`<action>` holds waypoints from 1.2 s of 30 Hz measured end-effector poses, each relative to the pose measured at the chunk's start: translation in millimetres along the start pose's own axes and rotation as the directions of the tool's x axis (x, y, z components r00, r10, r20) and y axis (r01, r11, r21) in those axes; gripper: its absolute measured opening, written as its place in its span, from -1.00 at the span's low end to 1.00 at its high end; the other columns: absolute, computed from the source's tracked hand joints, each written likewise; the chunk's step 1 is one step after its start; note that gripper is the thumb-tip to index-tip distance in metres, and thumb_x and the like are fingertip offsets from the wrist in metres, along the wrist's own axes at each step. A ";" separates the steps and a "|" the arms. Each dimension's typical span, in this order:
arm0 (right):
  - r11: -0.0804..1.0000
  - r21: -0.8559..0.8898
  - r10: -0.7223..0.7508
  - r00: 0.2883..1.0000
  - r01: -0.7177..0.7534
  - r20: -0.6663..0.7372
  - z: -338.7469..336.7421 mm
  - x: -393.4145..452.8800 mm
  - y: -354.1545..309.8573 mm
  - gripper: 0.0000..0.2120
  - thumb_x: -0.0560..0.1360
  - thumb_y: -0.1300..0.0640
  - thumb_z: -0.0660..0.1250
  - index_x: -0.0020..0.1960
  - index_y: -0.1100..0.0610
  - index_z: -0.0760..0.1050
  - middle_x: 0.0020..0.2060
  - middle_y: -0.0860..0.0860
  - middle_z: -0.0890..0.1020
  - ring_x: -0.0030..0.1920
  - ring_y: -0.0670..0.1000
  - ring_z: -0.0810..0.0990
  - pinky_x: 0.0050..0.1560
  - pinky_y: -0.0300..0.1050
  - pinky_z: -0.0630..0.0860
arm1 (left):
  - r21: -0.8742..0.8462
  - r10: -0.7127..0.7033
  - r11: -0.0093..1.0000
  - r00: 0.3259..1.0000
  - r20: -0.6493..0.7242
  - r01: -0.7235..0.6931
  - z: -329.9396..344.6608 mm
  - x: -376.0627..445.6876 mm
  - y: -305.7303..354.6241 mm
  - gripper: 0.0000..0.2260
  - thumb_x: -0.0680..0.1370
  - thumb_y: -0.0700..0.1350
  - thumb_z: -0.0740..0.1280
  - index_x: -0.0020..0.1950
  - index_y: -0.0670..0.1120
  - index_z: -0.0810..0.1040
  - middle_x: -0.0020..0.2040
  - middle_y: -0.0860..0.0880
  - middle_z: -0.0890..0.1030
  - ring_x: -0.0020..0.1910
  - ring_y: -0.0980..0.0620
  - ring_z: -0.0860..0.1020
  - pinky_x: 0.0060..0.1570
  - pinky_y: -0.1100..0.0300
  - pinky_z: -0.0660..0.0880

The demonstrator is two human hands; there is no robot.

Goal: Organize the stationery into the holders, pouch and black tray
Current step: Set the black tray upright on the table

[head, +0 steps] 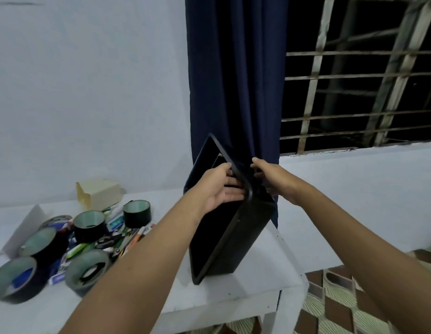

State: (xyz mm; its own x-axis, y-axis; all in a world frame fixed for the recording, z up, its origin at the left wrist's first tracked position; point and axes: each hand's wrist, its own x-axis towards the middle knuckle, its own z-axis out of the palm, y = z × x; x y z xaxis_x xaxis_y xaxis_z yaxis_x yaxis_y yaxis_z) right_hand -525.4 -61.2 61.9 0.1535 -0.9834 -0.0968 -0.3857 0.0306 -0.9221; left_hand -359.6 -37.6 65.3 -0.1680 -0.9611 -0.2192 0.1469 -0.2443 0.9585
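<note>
A black tray (224, 239) stands tilted on its edge at the right end of the white table (233, 300), its open side facing left. My left hand (220, 186) grips its upper rim, fingers curled inside. On the outer side of that rim my right hand (273, 178) holds the tray with curled fingers. To the left lies a heap of stationery: several rolls of tape (88, 224), pens and markers (127, 239), and scissors (108, 241). A cream holder (99, 195) stands behind the heap.
A dark blue curtain (236, 75) hangs right behind the tray. A barred window (361, 73) is at the right. The table's right edge is close to the tray, with patterned floor (342, 300) below. White paper (24, 227) lies at the left.
</note>
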 end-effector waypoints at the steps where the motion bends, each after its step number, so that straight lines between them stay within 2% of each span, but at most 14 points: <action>1: 1.000 -0.019 0.004 1.000 -0.004 0.015 -4.0 2.2 2.7 -0.46 0.52 -0.32 0.08 0.33 -0.03 0.43 0.17 -0.04 0.54 0.15 0.02 0.52 0.24 0.00 0.41 | 0.037 -0.012 0.999 1.000 0.003 0.012 -1.5 1.2 -2.2 -0.65 0.65 0.02 0.10 0.24 -0.19 0.47 0.09 -0.24 0.60 -0.06 -0.20 0.64 -0.07 -0.03 0.60; 3: 0.998 -0.070 0.010 0.999 -0.006 0.050 -12.3 3.5 8.5 -0.43 0.47 -0.37 0.13 0.26 -0.01 0.51 0.09 -0.06 0.59 0.08 -0.03 0.53 0.19 -0.08 0.39 | 0.194 -0.013 0.981 0.999 -0.049 0.023 -6.5 3.4 -9.5 -0.68 0.64 0.01 0.12 0.24 -0.17 0.47 0.06 -0.16 0.60 -0.07 -0.13 0.63 -0.14 0.05 0.60; 5: 0.996 -0.091 0.025 0.997 -0.018 0.074 -21.7 5.6 16.2 -0.50 0.42 -0.33 0.26 0.13 0.02 0.59 -0.02 -0.05 0.68 0.00 -0.04 0.61 0.13 -0.10 0.46 | 0.363 0.013 0.931 0.987 -0.161 0.047 -15.6 7.5 -20.2 -0.71 0.60 -0.02 0.20 0.22 -0.16 0.49 0.01 -0.11 0.60 -0.09 -0.06 0.62 -0.16 0.10 0.61; 8: 0.992 -0.119 0.052 0.997 -0.045 0.054 -36.3 12.6 32.1 -0.72 0.43 0.08 0.40 0.13 0.08 0.55 -0.01 0.09 0.69 0.00 0.09 0.67 0.15 0.04 0.57 | 0.488 0.033 0.865 0.956 -0.292 0.119 -36.9 15.5 -42.1 -0.78 0.56 -0.05 0.24 0.13 -0.13 0.49 -0.08 -0.08 0.56 -0.10 -0.04 0.57 -0.12 0.11 0.57; 10: 0.984 -0.160 0.084 0.996 -0.077 0.037 -42.2 17.7 48.2 -0.66 0.42 0.30 0.32 0.18 0.12 0.50 0.03 0.16 0.64 0.03 0.15 0.64 0.16 0.09 0.57 | 0.560 0.037 0.806 0.928 -0.371 0.191 -54.8 19.2 -59.6 -0.73 0.53 -0.05 0.24 0.14 -0.18 0.51 -0.13 -0.08 0.54 -0.17 -0.03 0.53 -0.20 0.19 0.50; 11: 0.983 -0.157 0.103 0.994 -0.096 0.042 -42.8 19.8 59.0 -0.60 0.41 0.35 0.29 0.23 0.14 0.47 0.06 0.17 0.62 0.05 0.16 0.63 0.16 0.09 0.57 | 0.599 0.041 0.762 0.905 -0.424 0.246 -63.6 20.8 -68.5 -0.65 0.50 -0.01 0.24 0.20 -0.19 0.49 -0.04 -0.11 0.55 -0.09 -0.06 0.53 -0.13 0.17 0.51; 12: 0.984 -0.134 0.127 0.991 -0.120 0.045 -42.2 23.1 71.1 -0.53 0.40 0.36 0.28 0.29 0.15 0.42 0.09 0.16 0.60 0.08 0.15 0.61 0.16 0.07 0.57 | 0.624 0.038 0.713 0.872 -0.488 0.319 -72.2 22.5 -78.0 -0.55 0.47 0.03 0.24 0.28 -0.18 0.43 0.11 -0.16 0.52 0.05 -0.12 0.52 0.03 0.09 0.52; 14: 0.984 -0.050 0.173 0.984 -0.171 0.045 -36.9 29.8 95.1 -0.47 0.40 0.36 0.27 0.36 0.16 0.34 0.16 0.12 0.55 0.13 0.13 0.57 0.19 0.02 0.54 | 0.627 0.014 0.653 0.821 -0.570 0.425 -86.9 25.9 -96.3 -0.47 0.47 0.05 0.23 0.37 -0.17 0.30 0.31 -0.23 0.39 0.26 -0.23 0.42 0.26 -0.05 0.42; 17: 0.977 0.023 0.211 0.977 -0.212 0.034 -23.9 35.1 117.0 -0.66 0.46 0.38 0.22 0.19 0.14 0.39 0.11 0.09 0.56 0.15 0.12 0.54 0.22 0.00 0.50 | 0.641 0.048 0.659 0.829 -0.558 0.393 -99.6 26.0 -112.0 -0.60 0.51 -0.08 0.18 0.32 -0.19 0.31 0.27 -0.25 0.46 0.23 -0.23 0.45 0.24 -0.02 0.42; 20: 0.981 0.019 0.193 0.981 -0.193 0.016 -11.4 43.0 128.3 -0.64 0.44 0.39 0.17 0.17 0.14 0.49 0.02 0.16 0.62 0.06 0.14 0.59 0.15 0.04 0.55 | 0.688 0.155 0.659 0.840 -0.520 0.304 -104.9 29.3 -119.9 -0.72 0.54 -0.18 0.12 0.23 -0.19 0.40 0.19 -0.23 0.53 0.17 -0.21 0.49 0.13 0.05 0.42; 24: 0.990 0.014 0.142 0.990 -0.142 -0.006 0.4 55.1 136.8 -0.64 0.43 0.43 0.16 0.11 0.13 0.52 -0.04 0.21 0.63 -0.04 0.14 0.63 -0.05 -0.03 0.59 | 0.763 0.273 0.579 0.815 -0.511 0.285 -107.3 37.8 -126.5 -0.80 0.60 -0.18 0.08 0.17 -0.22 0.36 0.09 -0.31 0.55 0.06 -0.28 0.52 -0.10 0.09 0.34; 28: 0.993 0.003 0.114 0.993 -0.114 -0.024 5.8 66.4 144.1 -0.64 0.47 0.39 0.19 0.19 0.11 0.50 -0.03 0.16 0.64 0.00 0.13 0.62 0.10 0.05 0.57 | 0.794 0.317 0.540 0.807 -0.499 0.280 -112.8 48.3 -125.7 -0.81 0.61 -0.18 0.08 0.17 -0.22 0.34 0.06 -0.33 0.56 0.03 -0.29 0.53 -0.13 0.09 0.33; 31: 0.996 -0.008 0.086 0.996 -0.086 -0.038 8.9 76.0 140.8 -0.69 0.54 0.31 0.20 0.24 0.13 0.47 0.02 0.14 0.62 0.03 0.12 0.60 0.14 0.03 0.54 | 0.791 0.306 0.537 0.806 -0.506 0.293 -117.0 56.4 -122.1 -0.80 0.62 -0.18 0.07 0.19 -0.23 0.34 0.07 -0.32 0.56 0.03 -0.27 0.52 -0.13 0.08 0.32; 36: 0.998 -0.005 0.068 0.997 -0.068 -0.041 15.6 88.8 133.4 -0.69 0.56 0.29 0.19 0.28 0.11 0.44 -0.05 0.06 0.60 -0.03 0.04 0.58 0.04 -0.10 0.51 | 0.794 0.310 0.530 0.804 -0.507 0.297 -129.0 70.0 -117.9 -0.79 0.62 -0.18 0.06 0.20 -0.24 0.34 0.11 -0.32 0.54 0.05 -0.27 0.50 -0.11 0.08 0.31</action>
State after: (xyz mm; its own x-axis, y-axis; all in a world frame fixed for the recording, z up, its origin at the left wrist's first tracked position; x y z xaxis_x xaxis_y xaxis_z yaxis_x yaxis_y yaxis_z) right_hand -549.1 -141.6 -75.5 0.0901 -0.9855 -0.1437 -0.3994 0.0964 -0.9117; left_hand -263.0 -92.6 -86.5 0.4049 -0.9139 0.0284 -0.7460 -0.3123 0.5882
